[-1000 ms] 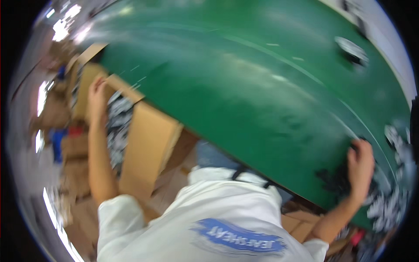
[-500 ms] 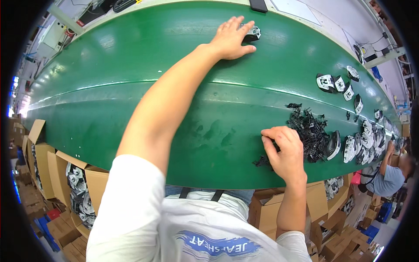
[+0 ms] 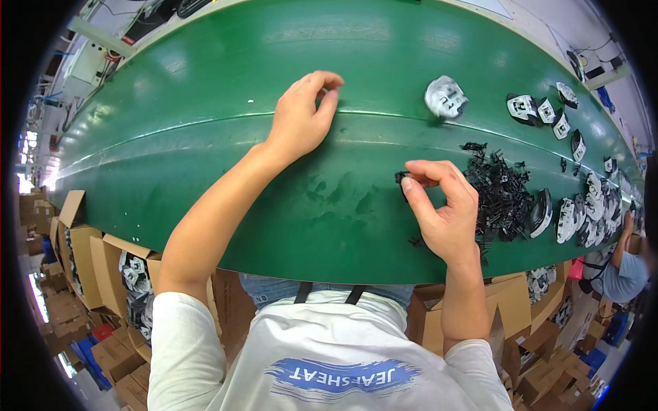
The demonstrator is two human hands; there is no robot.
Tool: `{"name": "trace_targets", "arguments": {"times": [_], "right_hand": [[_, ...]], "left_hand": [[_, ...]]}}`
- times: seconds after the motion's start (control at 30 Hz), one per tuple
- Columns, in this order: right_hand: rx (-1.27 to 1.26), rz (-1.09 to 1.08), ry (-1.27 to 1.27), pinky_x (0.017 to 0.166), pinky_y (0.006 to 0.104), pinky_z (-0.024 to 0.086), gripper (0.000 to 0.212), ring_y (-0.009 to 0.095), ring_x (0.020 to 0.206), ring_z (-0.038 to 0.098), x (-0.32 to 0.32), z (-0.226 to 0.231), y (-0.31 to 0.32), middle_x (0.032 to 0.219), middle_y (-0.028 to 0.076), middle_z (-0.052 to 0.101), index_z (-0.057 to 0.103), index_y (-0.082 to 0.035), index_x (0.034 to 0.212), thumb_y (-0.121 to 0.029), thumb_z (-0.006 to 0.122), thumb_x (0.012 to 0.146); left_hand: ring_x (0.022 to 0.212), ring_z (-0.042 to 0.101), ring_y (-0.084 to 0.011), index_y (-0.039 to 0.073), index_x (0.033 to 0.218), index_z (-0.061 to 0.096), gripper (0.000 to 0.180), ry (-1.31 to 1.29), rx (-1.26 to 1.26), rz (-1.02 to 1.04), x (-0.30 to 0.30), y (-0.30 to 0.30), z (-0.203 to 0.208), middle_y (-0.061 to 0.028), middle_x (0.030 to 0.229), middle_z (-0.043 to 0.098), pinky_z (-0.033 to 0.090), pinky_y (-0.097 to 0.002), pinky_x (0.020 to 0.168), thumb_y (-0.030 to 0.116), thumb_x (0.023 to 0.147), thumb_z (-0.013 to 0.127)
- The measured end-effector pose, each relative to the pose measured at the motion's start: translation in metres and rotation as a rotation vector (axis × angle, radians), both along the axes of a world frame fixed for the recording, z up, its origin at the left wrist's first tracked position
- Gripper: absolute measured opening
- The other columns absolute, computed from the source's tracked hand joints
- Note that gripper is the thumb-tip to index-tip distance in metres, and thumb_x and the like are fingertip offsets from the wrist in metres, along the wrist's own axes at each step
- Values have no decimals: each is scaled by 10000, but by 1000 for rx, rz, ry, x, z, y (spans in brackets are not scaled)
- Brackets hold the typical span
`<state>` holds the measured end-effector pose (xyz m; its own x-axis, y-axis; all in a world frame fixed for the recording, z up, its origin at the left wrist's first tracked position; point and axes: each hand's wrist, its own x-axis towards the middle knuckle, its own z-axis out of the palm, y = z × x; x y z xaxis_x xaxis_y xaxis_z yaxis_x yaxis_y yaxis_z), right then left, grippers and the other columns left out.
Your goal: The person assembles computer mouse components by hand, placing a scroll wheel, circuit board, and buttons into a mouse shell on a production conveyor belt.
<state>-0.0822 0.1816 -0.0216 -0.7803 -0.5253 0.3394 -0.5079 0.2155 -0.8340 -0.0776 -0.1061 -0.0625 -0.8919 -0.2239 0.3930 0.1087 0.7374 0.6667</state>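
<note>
My right hand (image 3: 445,205) pinches a small black plastic clip (image 3: 402,178) between thumb and index finger, just left of a pile of similar black clips (image 3: 500,195). My left hand (image 3: 301,116) hovers over the middle of the green table with its fingers curved; thumb and index finger are apart and nothing shows between them. A rounded white-and-black plastic housing (image 3: 445,97), slightly blurred, is by itself beyond my right hand, and neither hand touches it.
Several white-and-black housings (image 3: 522,109) stand at the far right. More are heaped along the green table's (image 3: 274,219) right end, where another person (image 3: 620,274) sits. Open cardboard boxes (image 3: 103,267) with housings line the near edge.
My left hand has let go of the housing and drawn back toward me and leftward. The housing is now farther right and nearer. My right hand has risen slightly from the table, a clip showing at its fingertips.
</note>
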Motion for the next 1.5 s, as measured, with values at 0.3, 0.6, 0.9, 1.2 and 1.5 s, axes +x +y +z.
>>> {"name": "trace_targets", "arguments": {"times": [0.3,0.6,0.9,1.2,1.5], "right_hand": [[59,-51,-50,759,335,620,182,217,836,765,25,1,24,1004,137,758,768,8,1110,16,756,929],[-35,-158,-182,785,309,597,219,182,852,739,30,-4,52,1011,112,743,765,7,1144,27,759,926],[-620,-52,-696,953,259,516,218,99,1046,625,72,-27,-29,1194,55,677,651,5,1283,-37,665,1070],[-537,101,-617,888,305,588,206,159,989,715,58,-18,-56,1165,79,692,632,-1,1283,-18,615,1078],[-288,212,-119,776,274,561,201,158,877,713,46,-14,-61,1079,83,732,782,-19,1133,0,745,936]], "left_hand": [[1354,608,-374,36,1600,485,914,-275,36,-51,-126,89,3,-196,1497,629,480,-465,1143,620,938,721],[1043,694,-188,-15,1471,596,575,-305,588,-216,-78,102,5,-146,1261,715,576,-326,928,254,992,765],[1276,577,-168,112,1613,360,569,240,1420,217,100,132,18,-66,1428,575,483,-346,1095,163,1105,613],[1378,556,-259,157,1503,405,677,-104,1727,75,186,120,29,-94,1519,531,467,-499,1113,697,1096,388],[1264,673,-312,98,1670,319,777,-616,1795,-381,185,121,36,-157,1453,616,582,-421,1027,636,1115,405]]}}
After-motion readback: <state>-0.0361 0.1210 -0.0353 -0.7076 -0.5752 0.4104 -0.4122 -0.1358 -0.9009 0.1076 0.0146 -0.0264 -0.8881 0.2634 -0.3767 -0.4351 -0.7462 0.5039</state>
